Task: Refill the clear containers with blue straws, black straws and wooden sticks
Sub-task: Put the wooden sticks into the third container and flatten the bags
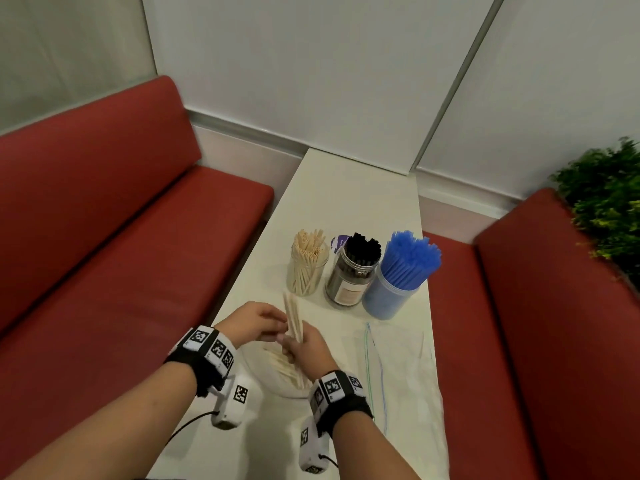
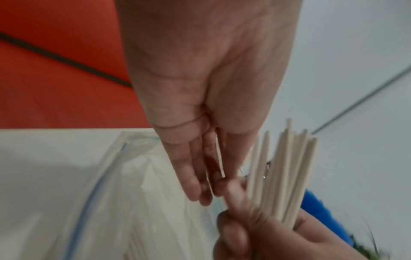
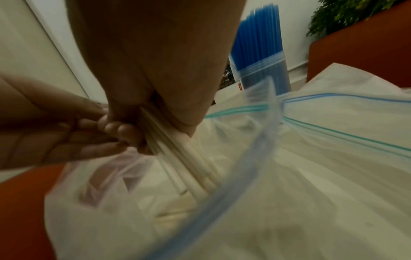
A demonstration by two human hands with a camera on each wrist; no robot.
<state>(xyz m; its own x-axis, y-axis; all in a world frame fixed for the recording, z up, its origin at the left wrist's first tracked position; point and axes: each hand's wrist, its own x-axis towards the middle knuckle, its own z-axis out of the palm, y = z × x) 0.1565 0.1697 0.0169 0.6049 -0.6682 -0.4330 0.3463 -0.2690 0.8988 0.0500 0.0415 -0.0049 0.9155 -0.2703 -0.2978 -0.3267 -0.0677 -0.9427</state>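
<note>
My right hand (image 1: 304, 348) grips a bundle of wooden sticks (image 1: 293, 318) upright over an open zip bag (image 1: 273, 379) that holds more sticks. My left hand (image 1: 259, 323), fingers straight, touches the bundle and the right hand's fingers from the left. The left wrist view shows the straight left fingers (image 2: 195, 176) beside the gripped wooden sticks (image 2: 286, 176). Seen from the right wrist, the sticks (image 3: 184, 158) run down into the bag's blue-zipped mouth (image 3: 222, 195). Behind stand a clear jar of wooden sticks (image 1: 308, 271), a jar of black straws (image 1: 353, 275) and a container of blue straws (image 1: 398, 278).
Flat clear zip bags (image 1: 398, 368) lie on the white table (image 1: 346, 202) to the right of my hands. Red benches (image 1: 121, 254) flank the narrow table on both sides. A green plant (image 1: 609, 202) stands behind the right bench.
</note>
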